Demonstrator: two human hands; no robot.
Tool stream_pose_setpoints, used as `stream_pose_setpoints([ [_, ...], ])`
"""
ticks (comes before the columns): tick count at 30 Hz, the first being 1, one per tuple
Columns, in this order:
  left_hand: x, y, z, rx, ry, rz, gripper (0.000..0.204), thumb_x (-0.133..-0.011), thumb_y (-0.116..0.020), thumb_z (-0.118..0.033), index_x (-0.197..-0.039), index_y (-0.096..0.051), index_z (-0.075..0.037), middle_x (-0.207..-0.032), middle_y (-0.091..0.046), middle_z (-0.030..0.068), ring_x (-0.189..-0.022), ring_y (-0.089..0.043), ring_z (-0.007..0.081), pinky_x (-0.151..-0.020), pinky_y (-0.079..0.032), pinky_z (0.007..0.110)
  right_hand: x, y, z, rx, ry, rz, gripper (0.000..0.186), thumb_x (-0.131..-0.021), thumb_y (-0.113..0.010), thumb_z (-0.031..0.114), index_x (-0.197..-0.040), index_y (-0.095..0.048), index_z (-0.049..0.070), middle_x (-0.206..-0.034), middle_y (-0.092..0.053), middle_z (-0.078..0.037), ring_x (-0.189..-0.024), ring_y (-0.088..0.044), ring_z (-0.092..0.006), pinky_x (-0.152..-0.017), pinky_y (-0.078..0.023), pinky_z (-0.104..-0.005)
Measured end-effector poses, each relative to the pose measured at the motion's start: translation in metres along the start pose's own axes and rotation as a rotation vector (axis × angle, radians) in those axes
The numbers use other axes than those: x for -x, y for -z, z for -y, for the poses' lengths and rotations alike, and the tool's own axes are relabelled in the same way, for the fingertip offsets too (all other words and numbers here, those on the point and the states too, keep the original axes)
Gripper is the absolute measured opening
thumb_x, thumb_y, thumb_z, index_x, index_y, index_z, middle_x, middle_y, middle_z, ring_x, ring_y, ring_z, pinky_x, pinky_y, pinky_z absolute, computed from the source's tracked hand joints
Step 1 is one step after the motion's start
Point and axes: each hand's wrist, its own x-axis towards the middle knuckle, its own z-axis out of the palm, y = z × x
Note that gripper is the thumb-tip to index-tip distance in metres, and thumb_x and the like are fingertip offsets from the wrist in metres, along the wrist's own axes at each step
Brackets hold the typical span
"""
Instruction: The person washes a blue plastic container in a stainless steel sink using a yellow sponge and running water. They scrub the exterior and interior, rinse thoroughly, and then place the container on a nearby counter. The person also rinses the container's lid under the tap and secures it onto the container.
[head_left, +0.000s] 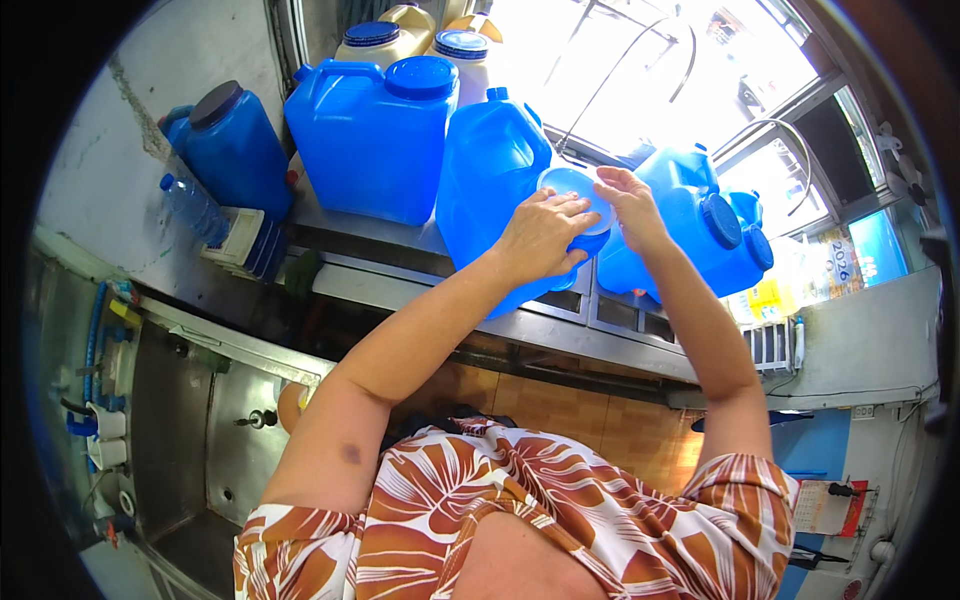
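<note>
A large blue plastic jug (495,170) stands on the metal counter in front of me, its wide mouth facing me. Over the mouth is a pale translucent lid (562,180). My left hand (545,230) lies across it with fingers stretched out, the thumb lower down by the blue rim. At the lid's far right edge, my right hand (630,205) has its fingertips and thumb closed on the rim; part of the grip is hidden. Left of this jug stands another blue jug (370,140) with a blue screw cap (421,77). More capped blue jugs (675,215) are to the right.
Cream containers (400,45) with blue caps stand behind by the bright window. Far left are a dark-capped blue container (235,145), a clear blue bottle (195,208) and a crate (245,245). The steel counter edge (390,290) runs before me; a sink (235,435) lies lower left.
</note>
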Motion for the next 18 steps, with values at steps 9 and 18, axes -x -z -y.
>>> stream_pose_setpoints([
  [9,-0.001,-0.006,0.000,0.031,0.053,0.007,0.062,-0.067,-0.080,-0.028,-0.121,-0.062,-0.005,-0.123,-0.063,0.0148,-0.117,-0.059,0.0293,-0.102,-0.043,0.043,-0.011,0.030,0.037,0.046,-0.752,0.489,0.036,-0.094,-0.060,0.020,-0.114,-0.047,-0.007,-0.108,-0.057,-0.027,-0.093,-0.064,-0.0429,-0.077,-0.053,-0.0632],
  [18,-0.009,-0.029,-0.003,-0.010,-0.030,0.000,0.055,-0.071,-0.073,-0.023,-0.119,-0.061,0.001,-0.123,-0.063,0.0197,-0.118,-0.059,0.0318,-0.105,-0.039,0.045,-0.018,0.040,0.030,-0.040,-0.766,0.499,0.027,-0.092,-0.058,0.005,-0.110,-0.050,-0.014,-0.105,-0.059,-0.023,-0.088,-0.068,-0.0366,-0.069,-0.062,-0.0498],
])
